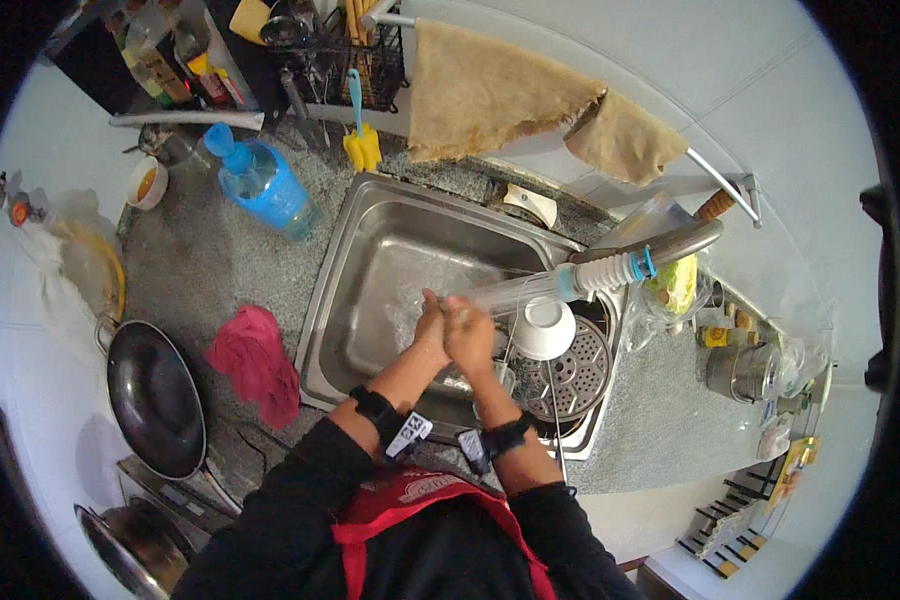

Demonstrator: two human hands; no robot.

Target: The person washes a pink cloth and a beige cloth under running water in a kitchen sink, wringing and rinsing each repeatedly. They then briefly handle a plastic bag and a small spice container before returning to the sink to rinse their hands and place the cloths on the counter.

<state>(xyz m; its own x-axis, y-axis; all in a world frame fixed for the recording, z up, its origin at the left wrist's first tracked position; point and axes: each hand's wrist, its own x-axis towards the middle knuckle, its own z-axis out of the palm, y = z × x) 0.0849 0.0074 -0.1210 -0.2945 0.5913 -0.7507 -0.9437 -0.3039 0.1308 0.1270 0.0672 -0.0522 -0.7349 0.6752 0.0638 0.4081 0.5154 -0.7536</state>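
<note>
My left hand [430,334] and my right hand [469,336] press against each other over the stainless steel sink basin [379,300]. Water [499,291] streams onto them from a white flexible faucet extension [607,271] with blue rings. The right fingers look curled in against the left palm. Whether anything sits between the hands is hidden. Just right of them, an upturned white bowl [544,330] rests over a perforated metal steamer plate [577,367]. Below the hands, a clear container [504,377] is partly covered by my right forearm.
Left of the sink lie a crumpled red cloth [259,364], a blue-labelled bottle [262,180] and a black frying pan [156,397]. Tan cloths [495,90] hang from a rail behind. A bagged green vegetable [675,285] and a steel pot [742,371] stand on the right.
</note>
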